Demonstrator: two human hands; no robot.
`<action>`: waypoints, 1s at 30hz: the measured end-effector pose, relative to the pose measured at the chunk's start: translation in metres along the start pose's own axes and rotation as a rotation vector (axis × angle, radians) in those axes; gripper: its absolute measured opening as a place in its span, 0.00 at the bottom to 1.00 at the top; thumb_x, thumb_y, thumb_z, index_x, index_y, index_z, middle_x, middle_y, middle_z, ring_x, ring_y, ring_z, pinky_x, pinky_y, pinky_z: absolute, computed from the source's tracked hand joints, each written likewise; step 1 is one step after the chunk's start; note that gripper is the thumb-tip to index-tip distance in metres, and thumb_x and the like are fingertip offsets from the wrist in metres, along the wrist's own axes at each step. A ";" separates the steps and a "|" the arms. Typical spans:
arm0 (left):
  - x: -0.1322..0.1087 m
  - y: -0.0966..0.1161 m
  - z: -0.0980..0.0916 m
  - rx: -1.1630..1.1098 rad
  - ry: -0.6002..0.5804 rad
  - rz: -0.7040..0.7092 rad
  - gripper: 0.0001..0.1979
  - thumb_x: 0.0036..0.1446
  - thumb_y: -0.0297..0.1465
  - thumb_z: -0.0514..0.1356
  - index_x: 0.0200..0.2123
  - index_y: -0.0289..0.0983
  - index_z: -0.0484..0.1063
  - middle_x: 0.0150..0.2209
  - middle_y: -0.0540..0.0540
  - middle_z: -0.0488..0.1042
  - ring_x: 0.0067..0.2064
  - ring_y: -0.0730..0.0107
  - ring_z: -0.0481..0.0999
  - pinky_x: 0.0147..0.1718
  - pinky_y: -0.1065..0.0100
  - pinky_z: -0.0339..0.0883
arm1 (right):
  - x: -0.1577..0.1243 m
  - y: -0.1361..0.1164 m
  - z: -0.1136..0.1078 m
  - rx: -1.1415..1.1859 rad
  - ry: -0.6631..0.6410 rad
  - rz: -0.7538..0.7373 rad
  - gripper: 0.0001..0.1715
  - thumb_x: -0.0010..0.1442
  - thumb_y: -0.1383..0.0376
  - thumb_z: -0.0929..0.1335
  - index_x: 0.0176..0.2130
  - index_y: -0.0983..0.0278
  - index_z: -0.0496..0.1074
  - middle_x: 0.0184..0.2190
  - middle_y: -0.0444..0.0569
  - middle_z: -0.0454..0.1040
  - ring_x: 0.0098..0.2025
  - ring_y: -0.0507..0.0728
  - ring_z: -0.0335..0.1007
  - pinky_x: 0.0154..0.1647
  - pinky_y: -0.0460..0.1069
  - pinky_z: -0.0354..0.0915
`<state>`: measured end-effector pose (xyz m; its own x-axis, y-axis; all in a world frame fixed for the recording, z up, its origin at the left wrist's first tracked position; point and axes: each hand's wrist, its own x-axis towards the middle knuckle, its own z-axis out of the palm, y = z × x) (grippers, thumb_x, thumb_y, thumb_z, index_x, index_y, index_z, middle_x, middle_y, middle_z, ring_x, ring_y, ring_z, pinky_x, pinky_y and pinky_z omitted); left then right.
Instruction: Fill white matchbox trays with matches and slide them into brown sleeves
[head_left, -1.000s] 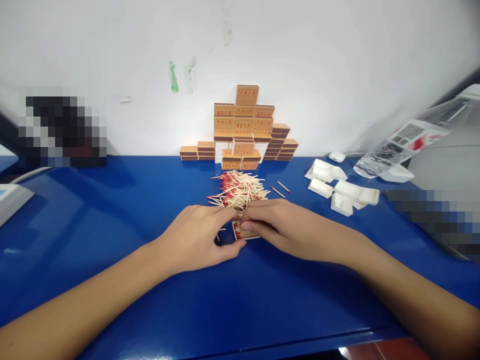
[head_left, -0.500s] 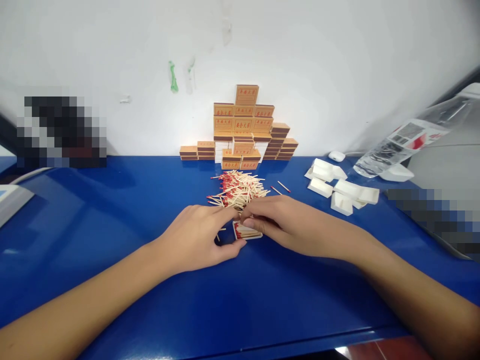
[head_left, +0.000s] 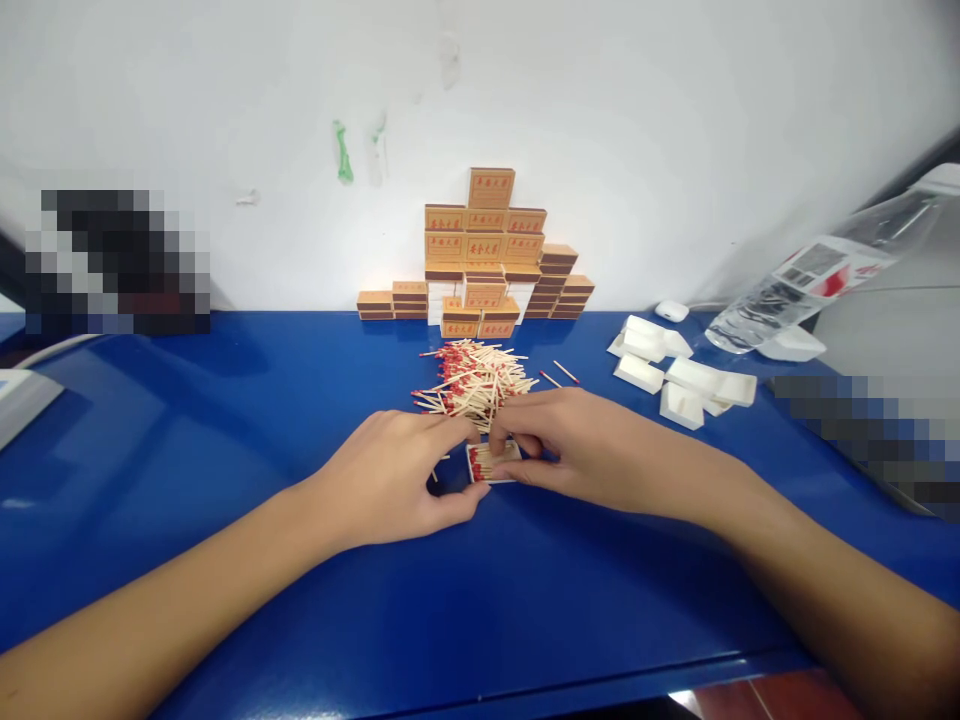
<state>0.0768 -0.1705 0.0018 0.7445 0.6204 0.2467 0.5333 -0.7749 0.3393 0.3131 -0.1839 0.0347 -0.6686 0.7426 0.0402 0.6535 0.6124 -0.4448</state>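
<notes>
A small white matchbox tray (head_left: 504, 482) lies on the blue table with red-headed matches (head_left: 481, 463) inside, their heads to the left. My left hand (head_left: 394, 475) grips the tray's left end, thumb at the near side and fingers at the far side. Over the tray's right part, my right hand (head_left: 562, 445) has its thumb and forefinger curled down onto the matches, partly covering them. Just behind both hands is a heap of loose matches (head_left: 480, 375). A couple of stray matches (head_left: 566, 372) lie to its right, and others poke out beside my left fingers.
Orange matchboxes (head_left: 484, 248) are stacked in a stepped pile against the white wall. Several white trays (head_left: 681, 405) lie at the right, near a white earbud case (head_left: 671, 311) and a leaning plastic bottle (head_left: 795, 275). Blurred dark objects stand at both sides.
My right thumb and forefinger have moved down into the tray and spread slightly apart, uncovering more matches there. My left hand stays on the tray. The view has shifted slightly.
</notes>
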 end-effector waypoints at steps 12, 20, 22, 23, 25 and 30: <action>0.000 0.000 0.001 0.017 -0.006 -0.018 0.12 0.60 0.39 0.63 0.43 0.39 0.77 0.25 0.53 0.72 0.25 0.71 0.69 0.25 0.69 0.56 | -0.001 -0.002 -0.004 -0.055 -0.020 -0.007 0.03 0.68 0.69 0.70 0.38 0.62 0.75 0.38 0.45 0.79 0.35 0.53 0.72 0.35 0.48 0.59; -0.001 0.001 -0.001 0.018 0.007 -0.019 0.13 0.60 0.40 0.63 0.44 0.40 0.77 0.26 0.53 0.74 0.26 0.70 0.72 0.27 0.68 0.59 | -0.005 0.011 -0.016 -0.236 0.132 0.071 0.11 0.71 0.64 0.67 0.35 0.62 0.72 0.32 0.45 0.76 0.32 0.53 0.68 0.32 0.49 0.54; -0.001 0.002 -0.001 0.002 -0.008 -0.020 0.13 0.59 0.41 0.63 0.44 0.41 0.77 0.27 0.53 0.75 0.26 0.70 0.72 0.28 0.68 0.60 | -0.007 0.016 -0.019 -0.267 0.109 0.112 0.15 0.71 0.61 0.67 0.31 0.62 0.69 0.28 0.44 0.74 0.29 0.53 0.64 0.31 0.49 0.52; -0.002 0.003 -0.002 -0.008 -0.018 -0.017 0.13 0.59 0.41 0.63 0.44 0.41 0.77 0.27 0.53 0.75 0.26 0.70 0.72 0.28 0.68 0.60 | -0.007 0.018 -0.020 -0.263 0.088 0.125 0.17 0.71 0.60 0.68 0.30 0.62 0.68 0.27 0.43 0.73 0.28 0.52 0.63 0.30 0.49 0.52; -0.002 0.005 -0.002 -0.023 -0.045 -0.008 0.13 0.58 0.41 0.64 0.44 0.42 0.77 0.28 0.53 0.75 0.26 0.71 0.72 0.28 0.68 0.60 | -0.007 0.019 -0.017 -0.232 0.066 0.137 0.16 0.69 0.59 0.69 0.30 0.62 0.68 0.27 0.43 0.72 0.29 0.52 0.62 0.30 0.49 0.51; -0.001 0.006 -0.003 -0.013 -0.091 -0.006 0.13 0.57 0.43 0.64 0.40 0.40 0.77 0.28 0.52 0.76 0.26 0.70 0.72 0.28 0.67 0.61 | -0.004 0.019 -0.005 -0.177 0.032 0.124 0.12 0.67 0.63 0.69 0.31 0.62 0.67 0.31 0.44 0.73 0.31 0.53 0.62 0.33 0.49 0.53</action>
<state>0.0778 -0.1758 0.0066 0.7752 0.6108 0.1614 0.5329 -0.7694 0.3522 0.3298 -0.1739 0.0304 -0.5696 0.8215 0.0244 0.7840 0.5520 -0.2839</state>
